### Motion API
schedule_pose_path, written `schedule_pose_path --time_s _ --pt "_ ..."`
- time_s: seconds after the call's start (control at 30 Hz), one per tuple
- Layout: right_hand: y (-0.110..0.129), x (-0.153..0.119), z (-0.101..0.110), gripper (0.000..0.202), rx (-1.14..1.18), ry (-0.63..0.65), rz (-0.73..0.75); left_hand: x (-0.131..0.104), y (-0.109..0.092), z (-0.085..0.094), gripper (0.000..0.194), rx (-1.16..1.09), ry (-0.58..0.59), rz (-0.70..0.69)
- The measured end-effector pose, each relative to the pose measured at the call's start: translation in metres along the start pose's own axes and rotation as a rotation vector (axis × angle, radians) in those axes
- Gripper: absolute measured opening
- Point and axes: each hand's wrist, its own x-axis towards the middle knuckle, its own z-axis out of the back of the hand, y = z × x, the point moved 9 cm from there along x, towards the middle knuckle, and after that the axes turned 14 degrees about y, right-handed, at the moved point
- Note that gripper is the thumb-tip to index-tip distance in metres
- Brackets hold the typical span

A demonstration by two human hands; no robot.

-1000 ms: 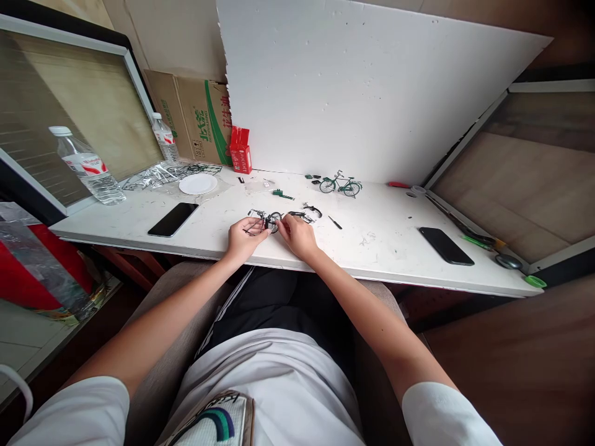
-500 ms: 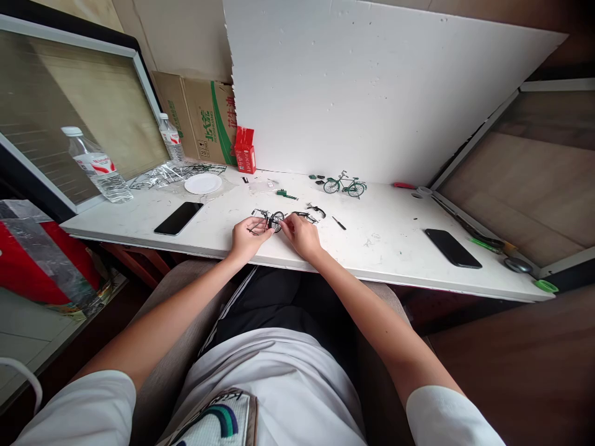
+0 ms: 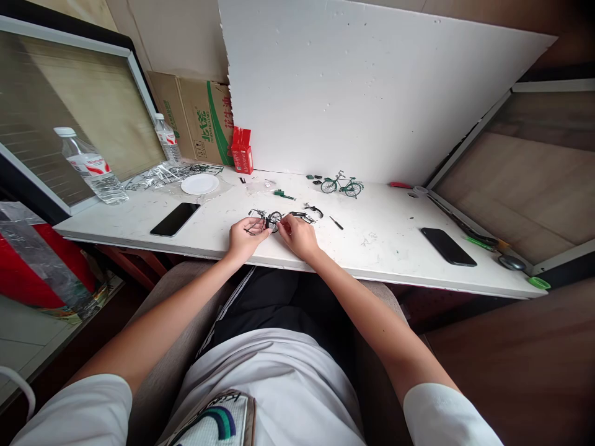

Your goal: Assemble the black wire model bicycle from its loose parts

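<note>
My left hand (image 3: 248, 238) is closed on a small black model bicycle (image 3: 258, 223), its thumb and fingers around the frame near one spoked wheel (image 3: 275, 218). At that wheel's right side is my right hand (image 3: 300, 235), its thumb and fingertips pinched together; what sits between them is too small to make out. Just behind my right hand lie loose black bicycle parts (image 3: 304, 217) and a curved black piece (image 3: 315, 210). A thin black tool (image 3: 336, 223) lies to their right.
Behind stand a green model bicycle (image 3: 343, 186) and a green part (image 3: 283, 194). Phones lie left (image 3: 175, 219) and right (image 3: 449, 246). A white plate (image 3: 199, 184), water bottles (image 3: 95, 170), a red box (image 3: 242, 150) and a cardboard box (image 3: 198, 118) are at the back left.
The whole view has shifted slightly. Both hands stay at the black model bicycle, with the right fingertips still close to its wheel.
</note>
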Motion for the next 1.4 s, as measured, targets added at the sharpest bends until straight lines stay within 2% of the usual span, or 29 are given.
schedule_pose_path --time_s 0.27,0.43,0.53,0.7,0.83,1.07,1.33,1.4 --pt "-0.0020 0.0019 -0.0029 0.049 -0.094 0.023 -0.048 -0.0013 -0.0007 -0.0016 0.048 -0.004 0.012 0.008" --pt "0.0011 -0.0014 0.0020 0.031 0.005 -0.004 -0.009 0.0000 0.0016 -0.0002 0.048 -0.020 -0.001 0.000" --pt "0.0029 0.0000 0.0011 0.026 -0.022 -0.001 0.004 0.0004 0.0023 0.0002 0.047 -0.015 -0.004 -0.009" --pt "-0.0035 0.0042 -0.0047 0.040 -0.124 0.063 -0.102 -0.0003 0.0013 -0.0025 0.046 -0.009 0.029 -0.017" --pt "-0.0024 0.0021 -0.0037 0.050 -0.134 0.080 -0.110 -0.0009 -0.0004 -0.0029 0.046 -0.002 0.035 -0.010" --pt "0.0029 -0.0012 0.0014 0.024 -0.003 0.025 -0.028 -0.0015 -0.0037 -0.0016 0.050 -0.019 0.007 -0.009" --pt "-0.0003 0.0016 -0.0029 0.046 -0.118 0.077 -0.113 -0.0038 -0.0062 -0.0024 0.050 0.005 0.012 0.015" --pt "0.0010 0.0002 -0.0016 0.044 -0.088 0.068 -0.103 -0.0042 -0.0067 -0.0021 0.051 0.001 0.009 0.017"
